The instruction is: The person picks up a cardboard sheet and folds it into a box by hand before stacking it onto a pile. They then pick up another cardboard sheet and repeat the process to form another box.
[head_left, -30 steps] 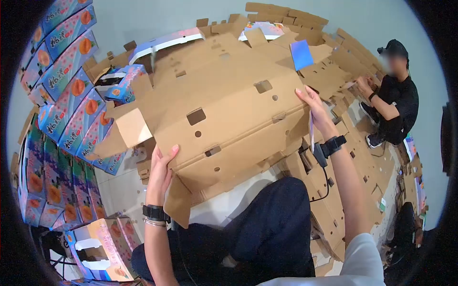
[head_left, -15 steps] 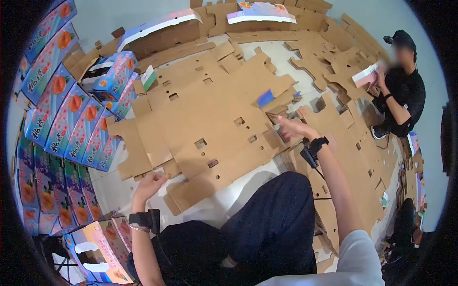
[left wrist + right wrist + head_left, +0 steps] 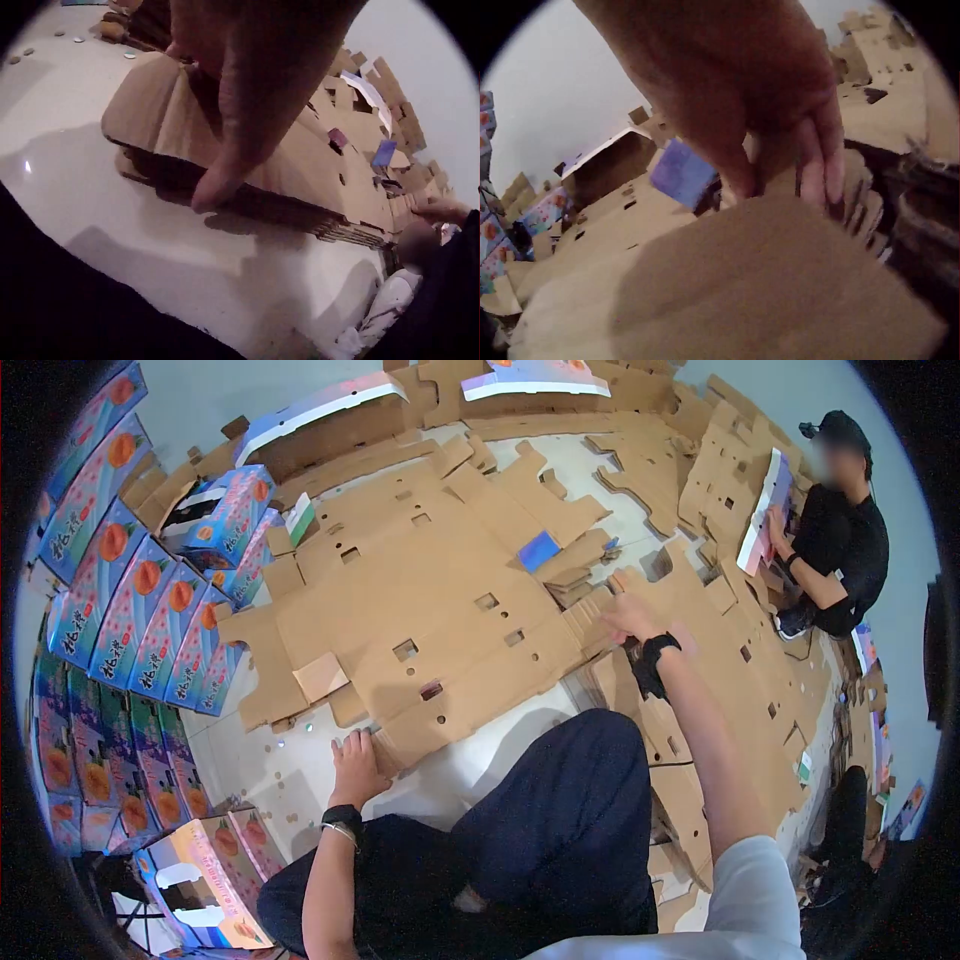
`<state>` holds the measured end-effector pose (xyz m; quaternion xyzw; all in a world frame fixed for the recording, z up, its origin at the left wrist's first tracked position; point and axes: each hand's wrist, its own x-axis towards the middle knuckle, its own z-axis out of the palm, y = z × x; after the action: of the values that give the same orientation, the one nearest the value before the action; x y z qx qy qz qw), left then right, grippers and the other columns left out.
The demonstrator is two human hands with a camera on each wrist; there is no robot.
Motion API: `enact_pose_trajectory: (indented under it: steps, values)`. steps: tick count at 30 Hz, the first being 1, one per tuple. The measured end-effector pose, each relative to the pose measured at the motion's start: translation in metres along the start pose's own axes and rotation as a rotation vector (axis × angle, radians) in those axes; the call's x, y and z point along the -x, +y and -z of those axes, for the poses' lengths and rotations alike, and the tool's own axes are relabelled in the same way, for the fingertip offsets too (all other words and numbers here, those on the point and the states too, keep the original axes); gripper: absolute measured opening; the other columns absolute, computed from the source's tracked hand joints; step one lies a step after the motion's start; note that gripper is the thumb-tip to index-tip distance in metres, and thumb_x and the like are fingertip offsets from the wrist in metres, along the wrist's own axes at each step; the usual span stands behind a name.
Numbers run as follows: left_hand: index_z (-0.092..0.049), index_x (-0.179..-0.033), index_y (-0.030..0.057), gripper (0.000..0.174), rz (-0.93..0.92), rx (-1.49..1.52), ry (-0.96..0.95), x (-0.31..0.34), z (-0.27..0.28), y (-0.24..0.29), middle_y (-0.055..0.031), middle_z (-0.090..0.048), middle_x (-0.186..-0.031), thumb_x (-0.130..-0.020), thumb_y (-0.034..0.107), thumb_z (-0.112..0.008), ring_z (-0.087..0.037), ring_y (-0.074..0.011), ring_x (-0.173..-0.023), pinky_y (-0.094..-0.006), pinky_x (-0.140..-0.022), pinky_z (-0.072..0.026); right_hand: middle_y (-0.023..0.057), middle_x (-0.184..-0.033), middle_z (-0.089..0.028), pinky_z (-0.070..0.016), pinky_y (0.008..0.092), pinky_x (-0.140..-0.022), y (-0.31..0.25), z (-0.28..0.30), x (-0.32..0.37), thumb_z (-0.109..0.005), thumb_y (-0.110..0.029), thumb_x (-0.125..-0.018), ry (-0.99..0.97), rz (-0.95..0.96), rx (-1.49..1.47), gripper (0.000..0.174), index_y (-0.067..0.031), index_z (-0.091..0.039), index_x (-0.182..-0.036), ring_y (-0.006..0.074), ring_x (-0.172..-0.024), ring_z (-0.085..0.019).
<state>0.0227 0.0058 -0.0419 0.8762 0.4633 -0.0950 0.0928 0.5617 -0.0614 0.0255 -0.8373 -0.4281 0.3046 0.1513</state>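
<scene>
A stack of flattened cardboard sheets lies on the floor, its flaps spread and cut with small holes. At its near left end my left hand grips a flap. The left wrist view has that thumb against the edge of the layered cardboard, with the other fingers mostly hidden behind the hand. My right hand grips the stack's right end. In the right wrist view its fingers and thumb straddle a flap, beside a blue-purple panel; a brown flap covers the foreground.
Printed fruit boxes are stacked at the left, and an open printed box stands at the lower left. More cardboard covers the floor at the right. A person in black crouches there, holding a cardboard piece.
The raised cardboard sheet has come down flat onto the stack. Both hands came off it, then took hold at its near ends. The other person has lifted a printed piece.
</scene>
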Motion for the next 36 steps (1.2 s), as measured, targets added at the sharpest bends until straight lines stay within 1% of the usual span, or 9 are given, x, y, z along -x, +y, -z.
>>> enact_pose_trajectory:
  steps: [8,13,15,20,24,26,28,34,36]
  values:
    - [-0.039,-0.126,-0.0002,0.093,-0.121,0.060,0.010,-0.003,0.000,-0.004,-0.0158,-0.047,-0.117,-0.048,0.031,-0.082,-0.047,-0.0330,-0.112,-0.0497,-0.099,-0.0370,0.0101,-0.061,-0.064,-0.0466,0.0259,-0.045,0.028,0.017,0.010,-0.061,-0.043,-0.087,-0.159,-0.107,-0.123,0.044,0.0018,-0.063,-0.090,0.0172,-0.049,-0.063]
    - [-0.042,-0.121,0.0008,0.089,-0.110,-0.050,0.121,-0.012,-0.019,0.001,-0.0139,-0.048,-0.110,-0.048,0.033,-0.081,-0.049,-0.0313,-0.108,-0.0441,-0.090,-0.0415,0.0153,-0.068,-0.062,-0.0527,0.0394,-0.060,-0.004,-0.001,0.001,-0.064,-0.027,-0.080,0.599,0.286,0.777,0.034,-0.0014,-0.058,-0.102,0.0299,-0.067,-0.066]
    - [-0.043,-0.120,0.0012,0.089,-0.107,-0.040,0.062,-0.011,-0.020,0.002,-0.0132,-0.048,-0.108,-0.048,0.034,-0.081,-0.049,-0.0309,-0.106,-0.0434,-0.088,-0.0422,0.0151,-0.086,-0.064,-0.0525,0.0438,-0.068,-0.035,0.000,-0.010,-0.061,-0.022,-0.079,0.492,0.192,0.768,0.041,-0.0071,-0.055,-0.116,0.0334,-0.080,-0.065]
    - [-0.042,-0.122,0.0021,0.099,-0.125,-0.105,-0.128,-0.016,0.016,0.004,-0.0130,-0.048,-0.109,-0.042,0.041,-0.085,-0.049,-0.0304,-0.107,-0.0451,-0.086,-0.0437,0.0102,-0.120,-0.057,-0.0515,0.0467,-0.073,-0.100,-0.005,-0.046,-0.058,-0.024,-0.083,0.786,1.012,0.646,0.039,-0.0088,-0.054,-0.119,0.0332,-0.089,-0.064]
    - [-0.038,-0.128,0.0020,0.106,-0.099,-0.146,-0.188,-0.006,-0.002,0.010,-0.0140,-0.049,-0.112,-0.042,0.043,-0.086,-0.048,-0.0305,-0.111,-0.0465,-0.089,-0.0436,0.0132,-0.109,-0.064,-0.0475,0.0471,-0.085,-0.070,-0.022,-0.080,-0.053,-0.028,-0.086,0.628,0.834,0.694,0.030,-0.0068,-0.063,-0.105,0.0339,-0.089,-0.064]
    - [-0.033,-0.134,0.0022,0.111,-0.091,-0.156,-0.251,0.000,-0.002,0.014,-0.0147,-0.048,-0.119,-0.045,0.044,-0.086,-0.045,-0.0304,-0.117,-0.0475,-0.090,-0.0443,0.0155,-0.091,-0.068,-0.0434,0.0482,-0.088,-0.063,-0.025,-0.072,-0.047,-0.028,-0.090,0.097,0.201,0.831,0.029,-0.0076,-0.066,-0.098,0.0336,-0.084,-0.066]
    - [-0.034,-0.134,0.0001,0.101,-0.041,-0.096,-0.310,0.001,0.037,0.025,-0.0168,-0.050,-0.121,-0.057,0.043,-0.082,-0.047,-0.0324,-0.117,-0.0476,-0.088,-0.0467,0.0163,-0.082,-0.067,-0.0413,0.0464,-0.092,-0.031,-0.041,-0.066,-0.047,-0.033,-0.090,0.120,0.217,0.824,0.034,-0.0069,-0.068,-0.085,0.0326,-0.083,-0.065]
    - [-0.042,-0.134,0.0071,0.058,0.254,0.409,-0.131,-0.031,0.131,0.018,-0.0188,-0.050,-0.129,-0.083,0.024,-0.062,-0.049,-0.0390,-0.116,-0.0467,-0.090,-0.0466,0.0164,-0.071,-0.066,-0.0480,0.0384,-0.075,-0.045,-0.048,-0.039,-0.054,-0.034,-0.087,0.430,0.392,1.028,0.038,-0.0033,-0.068,-0.068,0.0304,-0.072,-0.065]
    - [-0.048,-0.123,0.0073,0.049,0.106,-0.065,0.701,-0.039,0.125,0.004,-0.0177,-0.047,-0.131,-0.079,0.017,-0.066,-0.047,-0.0373,-0.118,-0.0506,-0.099,-0.0387,0.0177,-0.075,-0.065,-0.0487,0.0405,-0.076,-0.068,-0.039,-0.035,-0.059,-0.029,-0.083,0.497,0.407,0.799,0.029,-0.0034,-0.067,-0.072,0.0307,-0.074,-0.065]
